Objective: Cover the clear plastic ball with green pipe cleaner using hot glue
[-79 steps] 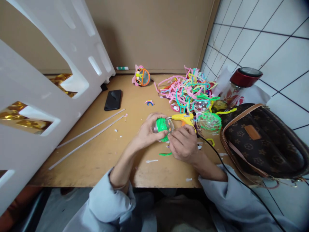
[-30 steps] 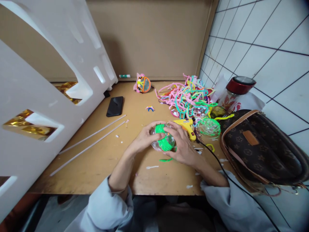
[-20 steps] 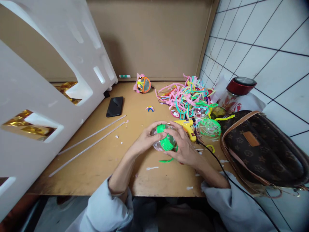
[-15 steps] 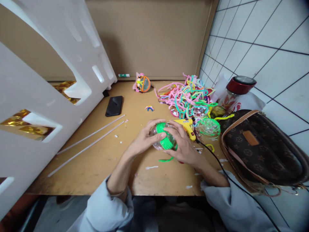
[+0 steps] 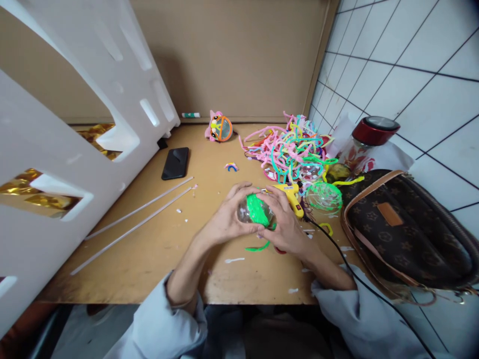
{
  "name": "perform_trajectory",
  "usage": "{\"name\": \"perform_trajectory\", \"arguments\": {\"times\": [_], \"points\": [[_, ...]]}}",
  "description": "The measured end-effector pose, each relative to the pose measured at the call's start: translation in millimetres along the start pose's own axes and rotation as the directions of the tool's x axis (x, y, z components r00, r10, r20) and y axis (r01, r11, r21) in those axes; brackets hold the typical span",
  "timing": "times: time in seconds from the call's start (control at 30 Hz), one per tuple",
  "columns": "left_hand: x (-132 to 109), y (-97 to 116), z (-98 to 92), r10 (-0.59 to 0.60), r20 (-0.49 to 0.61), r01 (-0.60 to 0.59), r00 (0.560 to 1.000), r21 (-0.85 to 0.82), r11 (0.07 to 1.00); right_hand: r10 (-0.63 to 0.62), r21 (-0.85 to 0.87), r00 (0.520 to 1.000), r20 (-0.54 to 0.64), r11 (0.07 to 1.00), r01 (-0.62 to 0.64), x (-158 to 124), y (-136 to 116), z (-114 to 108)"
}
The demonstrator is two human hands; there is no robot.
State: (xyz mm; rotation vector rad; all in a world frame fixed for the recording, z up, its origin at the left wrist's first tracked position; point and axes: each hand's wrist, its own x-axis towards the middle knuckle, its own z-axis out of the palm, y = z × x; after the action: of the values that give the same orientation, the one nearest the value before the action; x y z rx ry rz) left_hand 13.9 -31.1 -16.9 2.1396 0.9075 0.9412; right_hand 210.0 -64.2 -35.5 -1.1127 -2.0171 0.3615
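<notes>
Green-banded clear ball [image 5: 257,209], cupped between left hand [image 5: 230,217] and right hand [image 5: 286,224].
Held over the table [image 5: 149,259] in curved fingers, beside a yellow glue gun [image 5: 295,199] with print [image 5: 289,187] too small to read.

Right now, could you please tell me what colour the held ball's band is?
The band is bright green, in the head view.

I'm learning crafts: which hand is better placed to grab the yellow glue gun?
Probably the right hand: the glue gun lies close beside it. The left hand is farther off, though both hold the green-banded ball.
</notes>
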Motion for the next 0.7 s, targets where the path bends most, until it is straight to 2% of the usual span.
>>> {"name": "perform_trajectory", "arguments": {"times": [0.27, 0.43, 0.5, 0.57, 0.63, 0.7], "points": [[4, -1, 2.2, 0.048, -0.063, -0.050, 0.997, -0.030, 0.998, 0.003, 0.032, 1.000, -0.009, 0.999, -0.003, -2, 3, 0], [5, -3, 2.7, 0.019, -0.087, -0.022, 0.996, -0.032, 0.999, -0.005, 0.048, 0.999, -0.034, 0.999, 0.007, -1, 0, -2], [5, -4, 2.9, 0.007, -0.099, -0.011, 0.995, -0.040, 0.999, -0.010, 0.043, 0.997, -0.079, 0.999, 0.013, 2, -1, -7], [5, -5, 2.6, -0.001, -0.103, -0.003, 0.995, -0.041, 0.999, 0.005, 0.013, 0.985, -0.174, 1.000, -0.003, 5, 1, -15], [5, -4, 1.7, -0.016, -0.099, 0.013, 0.995, -0.031, 0.999, 0.066, -0.034, 0.948, -0.311, 0.996, -0.080, 8, 8, -24], [5, -3, 0.5, -0.045, -0.107, 0.043, 0.993, -0.022, 0.999, 0.166, -0.108, 0.903, -0.395, 0.968, -0.225, 10, 18, -30]]}}
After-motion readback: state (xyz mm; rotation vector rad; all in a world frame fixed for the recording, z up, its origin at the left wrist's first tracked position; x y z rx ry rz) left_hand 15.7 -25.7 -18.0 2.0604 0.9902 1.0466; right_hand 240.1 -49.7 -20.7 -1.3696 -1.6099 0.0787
